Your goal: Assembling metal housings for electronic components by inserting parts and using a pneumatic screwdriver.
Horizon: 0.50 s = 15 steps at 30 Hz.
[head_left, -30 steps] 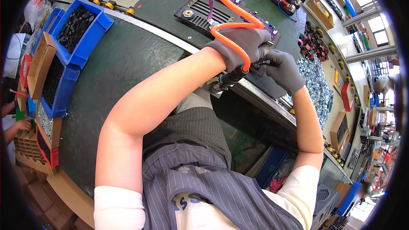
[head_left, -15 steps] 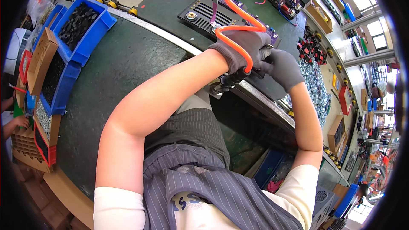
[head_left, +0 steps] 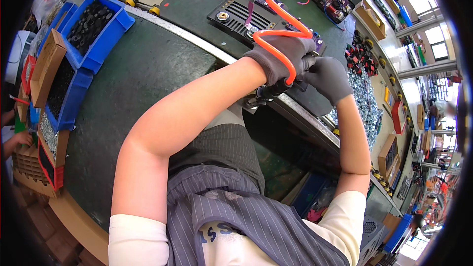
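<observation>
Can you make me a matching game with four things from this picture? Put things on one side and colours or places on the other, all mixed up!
Things:
1. Hose
2. Upper-left bin
3. Left hand
4. Heap of shiny parts

Clues:
A. Blue
B. To the right of the right hand
C. Orange and coiled
D. Gloved in grey

Pairs: 1-C, 2-A, 3-D, 4-B
</observation>
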Motion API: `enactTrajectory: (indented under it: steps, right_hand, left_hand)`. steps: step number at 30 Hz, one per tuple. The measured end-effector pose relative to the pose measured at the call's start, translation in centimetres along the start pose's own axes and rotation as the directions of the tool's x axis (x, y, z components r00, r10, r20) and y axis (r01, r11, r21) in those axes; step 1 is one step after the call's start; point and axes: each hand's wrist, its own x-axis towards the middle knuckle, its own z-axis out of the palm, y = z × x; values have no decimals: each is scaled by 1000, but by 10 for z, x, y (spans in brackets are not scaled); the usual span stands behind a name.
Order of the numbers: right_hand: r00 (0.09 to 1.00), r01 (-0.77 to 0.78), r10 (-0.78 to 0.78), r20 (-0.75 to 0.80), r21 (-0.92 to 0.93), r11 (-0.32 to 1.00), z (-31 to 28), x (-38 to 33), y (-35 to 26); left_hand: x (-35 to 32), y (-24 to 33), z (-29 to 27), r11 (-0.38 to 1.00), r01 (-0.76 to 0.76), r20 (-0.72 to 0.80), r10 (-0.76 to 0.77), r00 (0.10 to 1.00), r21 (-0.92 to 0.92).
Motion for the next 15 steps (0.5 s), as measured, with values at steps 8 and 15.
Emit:
enactTrajectory:
  steps: [8,15]
  right_hand:
    - [931,-292,360,-56,478,829,22,-27,28]
    - [961,-195,263,82,878,437,48,-12,20]
  left_hand:
    - [-62,-46,-14,950,96,-14,-97,995,297]
    - [-104,-83,-21,840,38,-64,-4,998,541]
